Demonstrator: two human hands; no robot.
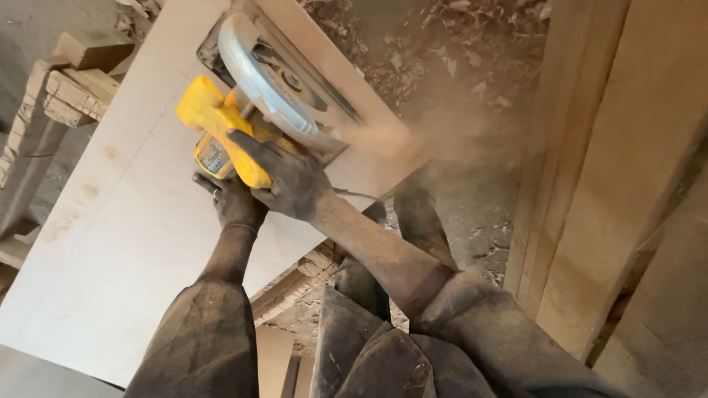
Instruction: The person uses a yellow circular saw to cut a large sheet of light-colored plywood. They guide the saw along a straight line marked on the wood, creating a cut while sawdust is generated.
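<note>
The right hand (291, 180) has its fingers wrapped tight over the top of the yellow circular saw (243, 121), gripping the handle; the saw body lies under and beyond the fingertips, toward 11 o'clock from the knuckles. The left hand (232, 199) sits just at 8 o'clock of the right, its fingers curled up against the saw's lower yellow housing, touching it; how firmly they clasp cannot be told, as the right hand covers part of them. At 1 o'clock from both hands the saw's silver blade guard (273, 77) stands over the plywood sheet (125, 243), near the sheet's right edge. A cloud of sawdust (398, 140) blows off toward 3 o'clock. Stacked wood blocks (70, 92) lie at 10 o'clock, and upright planks (612, 169) stand far right.
</note>
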